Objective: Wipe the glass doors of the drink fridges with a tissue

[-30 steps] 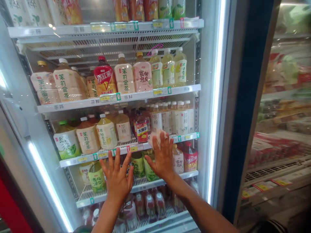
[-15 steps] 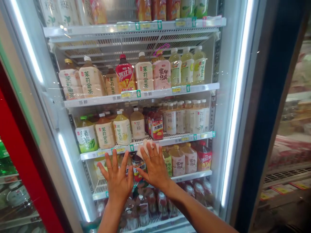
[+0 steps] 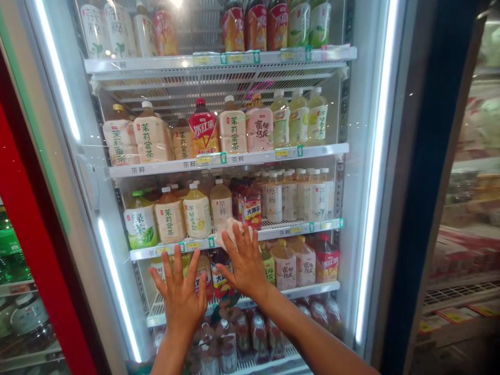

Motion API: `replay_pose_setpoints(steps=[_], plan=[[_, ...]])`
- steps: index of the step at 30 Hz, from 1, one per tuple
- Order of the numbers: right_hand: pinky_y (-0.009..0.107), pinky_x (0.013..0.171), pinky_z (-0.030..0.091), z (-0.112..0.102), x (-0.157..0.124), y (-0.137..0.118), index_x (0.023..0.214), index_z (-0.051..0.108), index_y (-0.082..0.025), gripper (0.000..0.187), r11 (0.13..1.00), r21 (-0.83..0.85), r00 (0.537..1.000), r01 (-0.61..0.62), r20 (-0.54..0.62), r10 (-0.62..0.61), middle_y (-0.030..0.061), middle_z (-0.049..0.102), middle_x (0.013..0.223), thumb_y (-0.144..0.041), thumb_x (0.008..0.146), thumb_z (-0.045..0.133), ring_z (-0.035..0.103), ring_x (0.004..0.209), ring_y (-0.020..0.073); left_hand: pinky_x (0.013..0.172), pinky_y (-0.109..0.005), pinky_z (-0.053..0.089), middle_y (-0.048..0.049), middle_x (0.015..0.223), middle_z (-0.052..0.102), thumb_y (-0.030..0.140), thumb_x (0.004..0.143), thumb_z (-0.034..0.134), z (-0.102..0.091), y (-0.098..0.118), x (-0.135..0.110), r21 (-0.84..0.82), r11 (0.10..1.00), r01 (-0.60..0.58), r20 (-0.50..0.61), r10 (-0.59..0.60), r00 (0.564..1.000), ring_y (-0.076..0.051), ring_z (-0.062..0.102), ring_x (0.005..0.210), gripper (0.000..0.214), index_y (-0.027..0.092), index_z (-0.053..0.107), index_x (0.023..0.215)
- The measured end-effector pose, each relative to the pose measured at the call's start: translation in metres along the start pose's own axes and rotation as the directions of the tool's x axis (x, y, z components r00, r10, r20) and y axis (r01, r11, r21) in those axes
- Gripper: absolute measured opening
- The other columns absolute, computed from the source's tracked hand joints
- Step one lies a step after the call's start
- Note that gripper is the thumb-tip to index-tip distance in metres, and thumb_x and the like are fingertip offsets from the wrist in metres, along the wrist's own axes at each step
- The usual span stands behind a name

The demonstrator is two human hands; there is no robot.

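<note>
My right hand lies flat over a whitish cloth, pressing it against the glass door of a drinks cooler. The cloth's edge shows above and left of the fingers. My left hand is lower and to the left, its fingers spread with nothing in them. Its palm faces the glass; whether it touches cannot be told. Behind the glass, bottled drinks stand on shelves, among them a dark red bottle just above the cloth and a green-capped tea bottle.
Vertical light strips run down both sides of the cooler. A red frame stands at the left, beside more shelved bottles. To the right, past a dark door edge, another shelf unit holds blurred packaged goods.
The shelves sit slightly lower in the picture as my view has shifted. My right hand has moved a little up and left across the glass with the cloth. My left hand has shifted slightly left.
</note>
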State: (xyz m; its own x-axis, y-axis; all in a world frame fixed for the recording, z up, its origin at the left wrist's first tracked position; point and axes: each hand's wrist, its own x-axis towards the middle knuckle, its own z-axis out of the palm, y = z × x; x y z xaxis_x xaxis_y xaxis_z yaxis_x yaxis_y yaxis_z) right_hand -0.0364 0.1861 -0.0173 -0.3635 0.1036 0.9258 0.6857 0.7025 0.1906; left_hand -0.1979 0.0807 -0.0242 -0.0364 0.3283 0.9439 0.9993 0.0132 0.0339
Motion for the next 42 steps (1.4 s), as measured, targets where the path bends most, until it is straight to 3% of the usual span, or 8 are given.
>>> replay_pose_setpoints(steps=[9,12,18,23,25,29,33,42], plan=[[0.064,0.127,0.013,-0.015,-0.013,0.046,0.168,0.009,-0.02,0.084,1.0,-0.025,1.0,-0.005,-0.013,0.005,0.0115,0.002,0.175,-0.057,0.101,0.047,0.0,0.161,0.0384,0.125,-0.076,0.005,-0.008,0.176,0.007,0.023,0.096,0.059,0.022,0.04,0.0,0.026,1.0,-0.004,0.022,0.003,1.0,-0.038,0.001,0.162,0.082,0.038,0.016,0.164],[0.067,0.126,0.014,-0.025,-0.004,0.073,0.168,0.009,-0.021,0.081,0.993,-0.031,0.991,-0.111,-0.078,0.108,0.013,-0.001,0.175,-0.054,0.103,0.045,-0.002,0.161,0.0394,0.125,-0.076,0.004,-0.0068,0.176,0.008,0.021,0.095,0.06,0.034,0.058,0.014,0.012,0.999,-0.042,-0.003,0.042,0.999,-0.037,0.001,0.162,0.083,0.038,0.016,0.164],[0.065,0.128,0.011,-0.038,-0.028,0.113,0.168,0.01,-0.018,0.08,0.996,-0.055,0.994,-0.074,-0.08,0.07,0.0134,0.0,0.175,-0.058,0.103,0.036,-0.001,0.161,0.0371,0.127,-0.069,-0.002,-0.005,0.176,0.006,0.024,0.095,0.061,0.057,0.103,0.041,-0.054,0.989,-0.138,-0.017,0.137,0.99,-0.035,0.0,0.162,0.081,0.038,0.02,0.164],[0.074,0.123,0.016,-0.058,0.0,0.16,0.168,0.005,-0.022,0.078,0.979,-0.021,0.968,-0.202,-0.159,0.196,0.0128,-0.005,0.175,-0.056,0.104,0.034,-0.002,0.161,0.0399,0.129,-0.063,-0.006,-0.0009,0.175,0.01,0.04,0.094,0.065,0.065,0.128,0.076,-0.099,0.958,-0.268,-0.057,0.264,0.963,-0.032,0.001,0.163,0.075,0.039,0.03,0.161],[0.073,0.124,0.017,-0.065,0.007,0.173,0.168,0.005,-0.021,0.079,0.987,-0.02,0.976,-0.161,-0.15,0.157,0.013,-0.004,0.175,-0.058,0.104,0.034,-0.001,0.161,0.0396,0.13,-0.062,-0.007,-0.0007,0.175,0.013,0.041,0.094,0.064,0.063,0.131,0.095,-0.085,0.944,-0.319,-0.083,0.312,0.946,-0.031,0.002,0.163,0.072,0.039,0.033,0.16],[0.068,0.127,0.018,-0.074,0.024,0.188,0.168,0.006,-0.02,0.084,0.999,-0.043,0.996,-0.019,-0.086,0.016,0.0123,0.001,0.175,-0.065,0.102,0.033,0.004,0.161,0.0369,0.13,-0.063,-0.006,-0.0024,0.174,0.015,0.041,0.095,0.061,0.051,0.125,0.135,-0.02,0.916,-0.401,-0.11,0.397,0.911,-0.031,0.004,0.163,0.069,0.035,0.036,0.159],[0.069,0.127,0.016,-0.084,0.069,0.198,0.167,-0.006,-0.025,0.084,0.996,-0.062,0.99,-0.057,-0.131,0.049,0.0071,-0.01,0.175,-0.06,0.103,0.036,-0.004,0.161,0.0352,0.13,-0.063,-0.004,-0.003,0.175,0.013,0.04,0.096,0.06,0.037,0.109,0.172,0.048,0.905,-0.422,-0.129,0.425,0.896,-0.031,0.005,0.163,0.071,0.035,0.031,0.161],[0.064,0.129,0.019,-0.095,0.131,0.192,0.167,-0.007,-0.026,0.09,0.977,-0.058,0.978,0.204,-0.029,-0.206,0.0065,-0.006,0.175,-0.064,0.101,0.043,0.001,0.162,0.0338,0.13,-0.062,-0.005,0.0,0.176,0.01,0.043,0.097,0.057,-0.001,0.038,0.223,0.158,0.873,-0.461,-0.064,0.475,0.877,-0.029,0.004,0.163,0.075,0.041,0.02,0.163]])
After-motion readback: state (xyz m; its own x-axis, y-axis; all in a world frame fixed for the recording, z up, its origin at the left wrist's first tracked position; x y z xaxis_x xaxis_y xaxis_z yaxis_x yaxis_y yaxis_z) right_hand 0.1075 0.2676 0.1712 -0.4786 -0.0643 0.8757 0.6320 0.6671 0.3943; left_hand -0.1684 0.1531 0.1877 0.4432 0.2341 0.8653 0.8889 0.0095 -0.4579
